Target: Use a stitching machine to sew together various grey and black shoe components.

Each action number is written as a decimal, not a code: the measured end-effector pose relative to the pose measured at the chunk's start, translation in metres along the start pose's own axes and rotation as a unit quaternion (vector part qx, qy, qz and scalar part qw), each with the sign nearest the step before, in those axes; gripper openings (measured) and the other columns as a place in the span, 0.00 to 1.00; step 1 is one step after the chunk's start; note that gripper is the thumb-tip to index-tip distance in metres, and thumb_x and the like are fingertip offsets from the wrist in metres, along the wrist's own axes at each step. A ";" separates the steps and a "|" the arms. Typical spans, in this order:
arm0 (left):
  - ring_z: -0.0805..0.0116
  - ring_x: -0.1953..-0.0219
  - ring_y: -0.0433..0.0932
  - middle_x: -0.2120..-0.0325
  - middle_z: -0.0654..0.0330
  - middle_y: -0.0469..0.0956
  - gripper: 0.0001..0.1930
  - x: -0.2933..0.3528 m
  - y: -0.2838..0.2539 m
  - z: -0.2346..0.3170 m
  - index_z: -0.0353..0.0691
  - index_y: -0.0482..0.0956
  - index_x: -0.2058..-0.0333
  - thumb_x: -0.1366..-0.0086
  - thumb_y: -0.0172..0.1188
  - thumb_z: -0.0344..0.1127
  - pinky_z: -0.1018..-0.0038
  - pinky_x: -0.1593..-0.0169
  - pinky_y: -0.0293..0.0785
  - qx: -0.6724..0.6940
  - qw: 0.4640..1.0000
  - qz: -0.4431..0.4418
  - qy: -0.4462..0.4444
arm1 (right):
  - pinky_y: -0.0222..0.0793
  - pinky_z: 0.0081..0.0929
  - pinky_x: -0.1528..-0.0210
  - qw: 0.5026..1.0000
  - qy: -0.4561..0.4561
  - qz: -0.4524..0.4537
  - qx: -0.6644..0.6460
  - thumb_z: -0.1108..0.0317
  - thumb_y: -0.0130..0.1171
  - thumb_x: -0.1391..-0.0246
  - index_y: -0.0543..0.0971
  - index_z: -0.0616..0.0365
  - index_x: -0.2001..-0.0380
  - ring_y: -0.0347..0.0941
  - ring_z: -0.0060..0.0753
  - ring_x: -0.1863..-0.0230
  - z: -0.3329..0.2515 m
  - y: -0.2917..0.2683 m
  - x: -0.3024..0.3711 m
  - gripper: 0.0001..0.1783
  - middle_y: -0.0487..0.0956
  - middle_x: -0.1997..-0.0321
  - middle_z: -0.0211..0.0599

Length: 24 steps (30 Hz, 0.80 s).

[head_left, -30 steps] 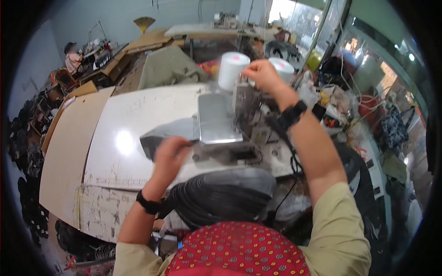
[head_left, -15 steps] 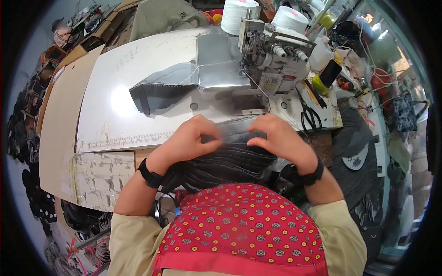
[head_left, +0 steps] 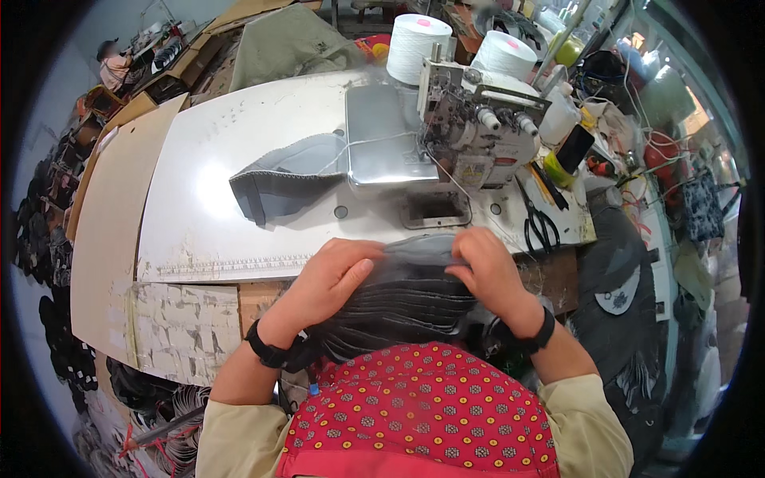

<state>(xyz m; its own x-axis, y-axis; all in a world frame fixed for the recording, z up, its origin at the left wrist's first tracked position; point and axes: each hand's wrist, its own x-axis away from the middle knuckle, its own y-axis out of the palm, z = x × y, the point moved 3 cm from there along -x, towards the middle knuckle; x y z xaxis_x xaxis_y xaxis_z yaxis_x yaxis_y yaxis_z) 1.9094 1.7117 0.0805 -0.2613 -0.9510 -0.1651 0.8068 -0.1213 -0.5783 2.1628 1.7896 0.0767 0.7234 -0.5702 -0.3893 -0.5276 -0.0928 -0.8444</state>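
1. White tabletop (head_left: 307,235) in a cluttered workroom; its front edge lies beyond the person's red patterned apron (head_left: 422,410).
2. Stack of dark grey fabric pieces (head_left: 390,307): between apron and tabletop edge, layers fanned, a lighter grey piece (head_left: 424,249) uppermost.
3. Left hand (head_left: 336,275): at the top piece's left end, fingers together, thumb slightly apart; grip cannot be told.
4. Right hand (head_left: 492,269): at its right end, fingers curled, thumb near them; pinch cannot be confirmed.
5. Black scissors (head_left: 541,229): on the tabletop, right.
6. Stitched grey piece (head_left: 291,179): left of the sewing machine (head_left: 478,131), thread across it.
7. Two white thread cones (head_left: 417,52): behind the machine.
8. Seated person (head_left: 115,70): far left.
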 end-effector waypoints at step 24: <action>0.78 0.72 0.68 0.54 0.61 0.76 0.13 -0.152 -0.074 -0.062 0.33 0.77 0.67 0.46 0.71 0.33 0.80 0.67 0.68 -0.003 0.952 0.303 0.040 | 0.74 0.32 0.67 0.894 0.277 0.110 -0.335 0.71 0.55 0.40 0.78 0.62 0.57 0.80 0.38 0.66 0.020 0.033 -0.083 0.10 0.81 0.70 0.45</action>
<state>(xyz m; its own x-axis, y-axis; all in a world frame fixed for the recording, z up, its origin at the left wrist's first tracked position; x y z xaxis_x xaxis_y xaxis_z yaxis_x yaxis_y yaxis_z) 1.8569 1.8829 0.0992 0.2115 -0.8207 -0.5307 0.8194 0.4449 -0.3615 2.0946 1.8503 0.0737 0.3354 -0.9343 -0.1204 -0.9127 -0.2906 -0.2873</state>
